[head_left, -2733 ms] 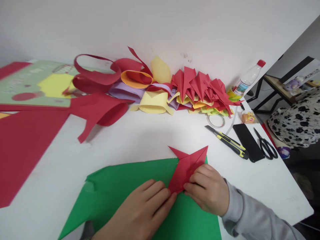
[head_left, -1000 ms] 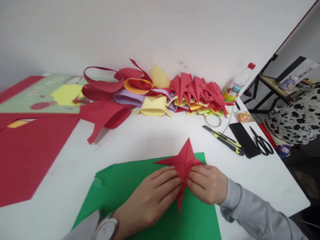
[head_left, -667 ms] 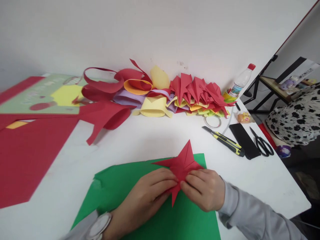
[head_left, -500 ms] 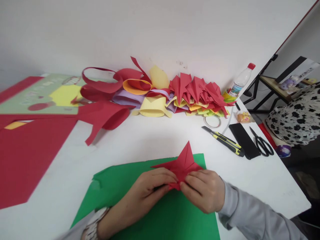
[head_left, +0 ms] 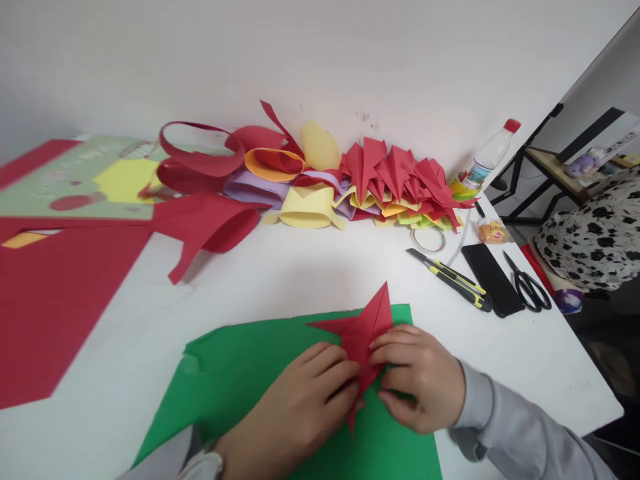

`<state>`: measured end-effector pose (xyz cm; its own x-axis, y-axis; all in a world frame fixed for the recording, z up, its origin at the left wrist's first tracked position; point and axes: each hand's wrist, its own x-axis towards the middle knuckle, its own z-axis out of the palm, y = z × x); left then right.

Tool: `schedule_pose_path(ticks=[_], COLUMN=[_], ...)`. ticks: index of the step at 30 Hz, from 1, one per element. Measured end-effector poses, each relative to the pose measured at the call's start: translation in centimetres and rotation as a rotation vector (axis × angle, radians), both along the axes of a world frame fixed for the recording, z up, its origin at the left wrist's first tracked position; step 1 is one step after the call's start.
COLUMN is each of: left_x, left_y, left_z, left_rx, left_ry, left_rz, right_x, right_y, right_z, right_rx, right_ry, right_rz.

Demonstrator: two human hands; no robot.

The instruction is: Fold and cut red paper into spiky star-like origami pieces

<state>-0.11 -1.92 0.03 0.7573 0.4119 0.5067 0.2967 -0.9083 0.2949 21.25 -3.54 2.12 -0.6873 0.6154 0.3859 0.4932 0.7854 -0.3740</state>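
Note:
A folded red paper star with long pointed arms is held above a green paper sheet. One point aims up and away, one to the left, and one down toward me. My left hand grips the star's lower left part, fingers curled against it and thumb partly hidden. On the star's right side, the fingertips of my right hand press the paper, with the thumb a little apart below. Part of the star's right side is covered by my right fingers.
Behind stand curled paper shapes and a pile of red folded stars. To the right lie a tape roll, utility knife, black phone-like slab, scissors and a bottle. Red sheets cover the left.
The star has turned, its top point tilting right and a lower point now showing toward me. My left hand has shifted lower around it, and my right thumb has come away from the paper.

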Motion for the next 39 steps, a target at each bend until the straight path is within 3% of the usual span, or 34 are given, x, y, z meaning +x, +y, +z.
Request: schedule_pose_path(ticks=[6,13,19,23,28,34,39], left_x=[0.6,-0.8,-0.5,-1.7,-3.1,-1.9,-1.7], left_y=[-2.0,-2.5,-2.3,-0.7,1.3,0.0,-1.0], left_z=[0.0,1.1,0.9,0.8,1.5,0.8,0.2], left_rx=[0.118,0.124,0.091,0.085,0.099,0.145,0.196], left_ry=[-0.044,0.132,0.145,0.078,0.228,0.203,0.141], left_rz=[0.155,-0.077,-0.096,0.149,0.018,0.086,0.146], right_x=[-0.1,1.1,0.8,0.8,0.5,-0.3,0.3], right_y=[0.2,1.7,1.3,1.4,0.6,-0.5,0.3], right_z=[-0.2,-0.5,-0.2,-0.4,0.1,0.3,0.8], right_rx=[0.163,0.366,0.214,0.176,0.170,0.030,0.091], right_ry=[-0.100,-0.122,-0.035,-0.080,-0.060,-0.111,-0.126], right_rz=[-0.058,-0.207,-0.141,-0.103,-0.112,-0.105,-0.102])
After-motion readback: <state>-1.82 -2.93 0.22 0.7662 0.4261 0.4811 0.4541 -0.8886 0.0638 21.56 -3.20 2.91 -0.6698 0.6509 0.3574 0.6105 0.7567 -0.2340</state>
